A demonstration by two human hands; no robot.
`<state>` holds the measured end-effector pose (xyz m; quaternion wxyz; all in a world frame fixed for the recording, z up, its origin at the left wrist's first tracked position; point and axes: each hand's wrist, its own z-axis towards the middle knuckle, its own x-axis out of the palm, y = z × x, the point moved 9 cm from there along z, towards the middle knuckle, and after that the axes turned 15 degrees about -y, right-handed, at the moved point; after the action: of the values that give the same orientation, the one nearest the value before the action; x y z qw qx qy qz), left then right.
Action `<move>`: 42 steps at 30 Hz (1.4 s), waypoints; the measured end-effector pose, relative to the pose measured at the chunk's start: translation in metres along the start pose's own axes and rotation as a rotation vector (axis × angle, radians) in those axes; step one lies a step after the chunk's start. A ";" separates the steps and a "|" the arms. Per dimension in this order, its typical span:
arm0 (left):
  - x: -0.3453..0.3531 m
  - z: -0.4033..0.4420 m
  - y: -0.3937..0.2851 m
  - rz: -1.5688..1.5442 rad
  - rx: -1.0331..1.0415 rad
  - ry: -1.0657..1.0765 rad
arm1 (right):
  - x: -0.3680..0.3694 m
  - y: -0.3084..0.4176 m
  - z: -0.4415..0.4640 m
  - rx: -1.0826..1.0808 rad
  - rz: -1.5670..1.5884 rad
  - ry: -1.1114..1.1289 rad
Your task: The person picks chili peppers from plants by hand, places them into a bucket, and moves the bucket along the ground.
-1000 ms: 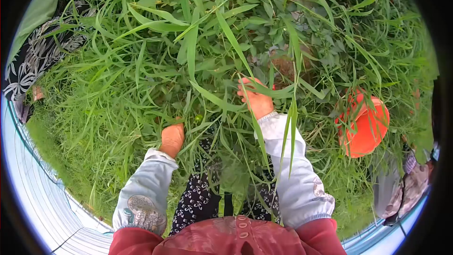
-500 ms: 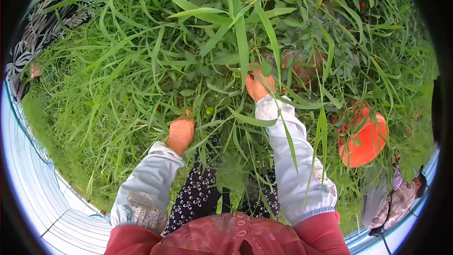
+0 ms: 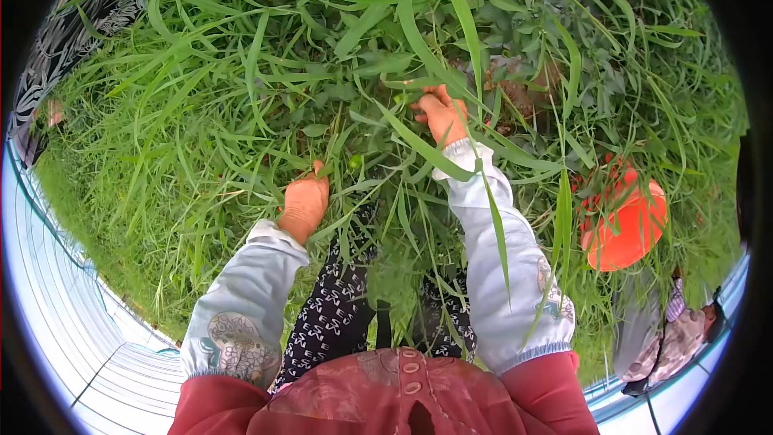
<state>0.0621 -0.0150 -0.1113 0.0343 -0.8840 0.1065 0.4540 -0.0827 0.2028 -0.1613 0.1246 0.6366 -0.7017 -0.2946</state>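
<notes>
My left hand (image 3: 305, 200) is low among the weeds and leafy stems, its fingers curled and mostly turned away. What it grips, if anything, is hidden by the hand and leaves. Just right of it hangs a round green fruit (image 3: 355, 161), apart from the hand. Farther forward, my right hand (image 3: 444, 113) reaches into the leaves with its fingers bent together. Another green fruit (image 3: 400, 99) shows close to those fingertips. A long grass blade (image 3: 427, 145) crosses in front of my right wrist, and I cannot make out what the fingers hold.
An orange-red bucket (image 3: 626, 229) sits tilted in the grass at right, partly covered by leaves. Bare soil (image 3: 523, 93) shows beyond my right hand. Another person (image 3: 672, 338) is at lower right, and patterned dark clothing (image 3: 68, 52) appears at upper left. Tall grass surrounds everything.
Both hands sit slightly higher in the view, the right one with its fingers more visible. The bucket and the grass have shifted a little as the view moved.
</notes>
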 end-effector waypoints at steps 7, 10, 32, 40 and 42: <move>0.001 -0.002 -0.001 -0.035 -0.018 -0.016 | 0.025 0.016 -0.012 -0.288 -0.495 0.245; 0.003 -0.003 0.002 -0.055 -0.051 0.026 | 0.038 0.002 0.004 -0.573 -0.760 0.180; 0.011 -0.001 0.006 -0.099 -0.069 -0.015 | -0.055 0.019 -0.111 -0.021 0.347 0.003; 0.006 -0.004 0.011 -0.200 -0.097 -0.096 | -0.044 -0.064 -0.105 0.042 -0.217 0.260; 0.002 -0.004 0.012 -0.225 -0.098 -0.145 | -0.004 -0.105 -0.101 -0.113 -0.268 0.294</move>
<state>0.0632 -0.0279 -0.1099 0.0492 -0.8558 -0.0185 0.5146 0.0593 0.1792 -0.1406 0.2210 0.7524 -0.5674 -0.2514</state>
